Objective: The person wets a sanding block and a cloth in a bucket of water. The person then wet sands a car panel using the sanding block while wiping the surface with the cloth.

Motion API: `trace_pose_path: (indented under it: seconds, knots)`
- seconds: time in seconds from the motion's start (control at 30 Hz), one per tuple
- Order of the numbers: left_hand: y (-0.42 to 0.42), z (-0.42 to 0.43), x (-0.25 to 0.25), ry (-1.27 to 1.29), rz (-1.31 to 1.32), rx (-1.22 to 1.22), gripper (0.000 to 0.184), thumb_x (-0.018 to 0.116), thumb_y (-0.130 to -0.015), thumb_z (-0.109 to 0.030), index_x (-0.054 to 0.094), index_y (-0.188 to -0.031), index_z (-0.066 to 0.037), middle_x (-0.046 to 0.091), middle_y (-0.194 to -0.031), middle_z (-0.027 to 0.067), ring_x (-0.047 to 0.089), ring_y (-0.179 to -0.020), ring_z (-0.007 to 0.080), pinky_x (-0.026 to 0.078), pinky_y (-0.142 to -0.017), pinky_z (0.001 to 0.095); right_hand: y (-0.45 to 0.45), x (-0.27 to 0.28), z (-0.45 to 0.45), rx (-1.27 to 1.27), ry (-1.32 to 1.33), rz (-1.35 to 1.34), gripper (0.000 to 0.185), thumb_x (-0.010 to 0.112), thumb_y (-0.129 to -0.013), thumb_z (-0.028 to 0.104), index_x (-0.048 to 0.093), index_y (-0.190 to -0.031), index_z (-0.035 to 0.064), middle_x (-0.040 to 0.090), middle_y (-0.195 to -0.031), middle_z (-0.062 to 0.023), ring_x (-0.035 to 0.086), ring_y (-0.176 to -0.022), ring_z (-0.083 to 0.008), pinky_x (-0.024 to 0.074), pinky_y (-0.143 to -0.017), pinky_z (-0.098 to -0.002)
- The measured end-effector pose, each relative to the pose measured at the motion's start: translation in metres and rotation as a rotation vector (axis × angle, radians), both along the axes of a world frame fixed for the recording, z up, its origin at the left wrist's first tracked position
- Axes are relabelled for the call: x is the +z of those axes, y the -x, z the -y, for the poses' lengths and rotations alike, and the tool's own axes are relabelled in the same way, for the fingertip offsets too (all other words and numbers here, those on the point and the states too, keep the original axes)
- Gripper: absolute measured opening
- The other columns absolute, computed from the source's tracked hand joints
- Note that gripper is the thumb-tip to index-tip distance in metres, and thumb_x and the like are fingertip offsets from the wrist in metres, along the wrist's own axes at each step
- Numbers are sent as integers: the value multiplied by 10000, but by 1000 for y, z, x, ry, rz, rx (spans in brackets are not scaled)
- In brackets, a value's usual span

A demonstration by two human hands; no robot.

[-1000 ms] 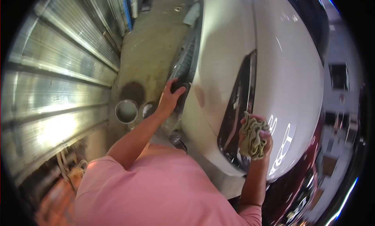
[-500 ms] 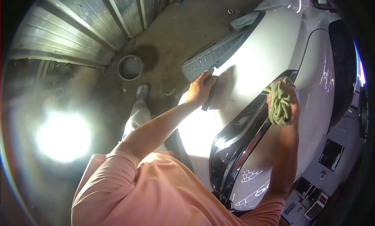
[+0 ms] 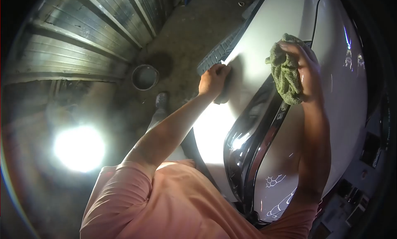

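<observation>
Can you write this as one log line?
right hand: holding green cloth over white car | left hand: at car, near tire, grip unclear | bucket: on floor

Ribbed metal wall [image 3: 82, 59] at ten o'clock; drab floor [image 3: 188, 34] at twelve; glaring white light [image 3: 80, 149] between eight and nine; dim grey area [image 3: 364, 183], details unclear, at four.

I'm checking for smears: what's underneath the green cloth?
The headlight runs under the green cloth held by the right hand, with white bodywork alongside. The surface directly beneath is covered, so smears there can't be seen.
</observation>
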State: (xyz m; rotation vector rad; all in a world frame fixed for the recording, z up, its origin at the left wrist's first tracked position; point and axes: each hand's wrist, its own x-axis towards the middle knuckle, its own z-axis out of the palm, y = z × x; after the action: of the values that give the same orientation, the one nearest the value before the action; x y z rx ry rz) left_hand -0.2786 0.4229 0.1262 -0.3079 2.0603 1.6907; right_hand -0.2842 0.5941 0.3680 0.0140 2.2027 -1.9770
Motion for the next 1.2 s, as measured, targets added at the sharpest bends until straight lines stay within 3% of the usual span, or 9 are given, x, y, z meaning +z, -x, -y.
trace_pose_path:
  seconds: [0.1, 0.3, 0.4, 0.47, 0.57, 0.7, 0.87, 1.07, 1.2]
  knots:
    - [-2, -1, 7, -46, 47, 28, 476, 652, -996, -508, 747, -1305, -158, 769, -1233, 140, 747, -1123, 305, 586, -968, 432, 2, -11, 2, 175, -343, -383, 145, 614, -1022, 27, 695, -1138, 0, 694, -984, -124, 689, -830, -209, 565, -741, -348]
    - [-5, -5, -1, 105, -123, 18, 481, 643, -985, -518, 765, -1264, -145, 775, -1208, 152, 765, -1059, 321, 597, -906, 436, 3, -11, 15, 21, -352, -129, 238, 723, -961, 226, 723, -1043, 3, 714, -910, -88, 708, -795, -179, 561, -702, -315]
    - [24, -16, -5, 109, -6, 70, 474, 661, -967, -501, 773, -1244, -133, 788, -1156, 151, 761, -1072, 320, 588, -926, 445, -1, -12, 19, -7, -303, -113, 247, 741, -951, 232, 723, -1038, 3, 707, -888, -86, 701, -762, -175, 560, -691, -311]
    - [4, -6, 7, 98, -44, 31, 478, 654, -978, -501, 773, -1245, -123, 786, -1173, 153, 760, -1079, 322, 586, -938, 441, -1, -3, 29, -108, -170, 130, 248, 743, -952, 228, 722, -1049, 0, 707, -897, -91, 703, -765, -183, 569, -704, -314]
    - [-34, 3, -1, 74, -182, 26, 480, 637, -998, -505, 771, -1250, -119, 774, -1216, 149, 739, -1133, 332, 567, -983, 454, 2, -21, 9, 111, -422, -270, 218, 703, -983, 183, 714, -1091, -6, 694, -935, -87, 688, -795, -171, 554, -686, -320]
    - [11, -6, 1, -100, 142, 74, 437, 655, -993, -473, 777, -1245, -137, 758, -1261, 139, 699, -1213, 327, 538, -1036, 451, -7, -8, 13, -96, -177, 96, 245, 713, -977, 215, 717, -1072, -12, 688, -931, -66, 672, -812, -149, 548, -688, -307]
    - [-53, 2, 2, 45, -232, 57, 372, 670, -1000, -409, 780, -1229, -137, 762, -1221, 139, 672, -1241, 338, 501, -1092, 454, -9, -10, 18, -217, -216, 149, 218, 713, -951, 199, 706, -1033, -2, 681, -892, -56, 660, -800, -134, 532, -739, -273]
    - [11, 0, 0, -82, 45, 45, 410, 613, -1013, -453, 767, -1244, -152, 774, -1128, 160, 724, -1122, 346, 559, -994, 476, -6, -4, 45, -380, -232, 193, 193, 716, -950, 163, 692, -1038, -8, 668, -881, -44, 670, -807, -129, 539, -741, -285]
    - [-47, 5, -4, 29, -142, -8, 393, 656, -1003, -433, 764, -1255, -151, 695, -1358, 156, 643, -1279, 331, 508, -1083, 454, -2, -6, 28, -244, -223, 213, 203, 724, -950, 157, 696, -1057, -13, 677, -886, -51, 687, -815, -133, 559, -755, -280]
